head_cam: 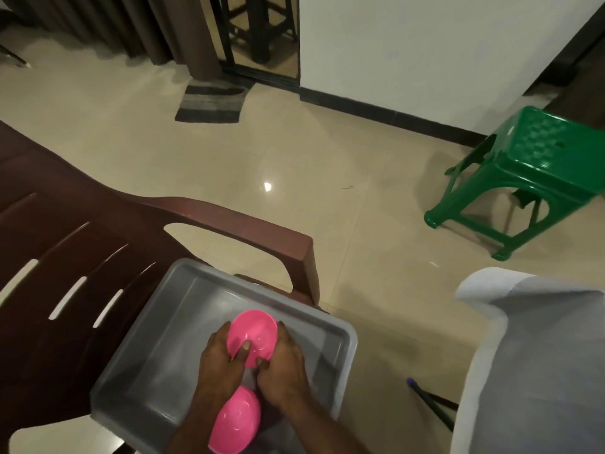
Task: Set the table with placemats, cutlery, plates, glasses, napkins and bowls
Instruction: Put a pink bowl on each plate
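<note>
Near pink bowl (236,421) lay in grey tub (340,352), under forearms. L hand (218,358) & R hand (284,365) both grasping far pink bowl (255,332) betw. them, fingers (245,346) over rim; bowl just ahead of palms, equidistant. Tub on brown chair (82,257); worktop (540,355) off to R.

No text, label, brand, number or sign can be read anywhere in the head view; every surface that shows is plain or too blurred to carry legible writing.
</note>
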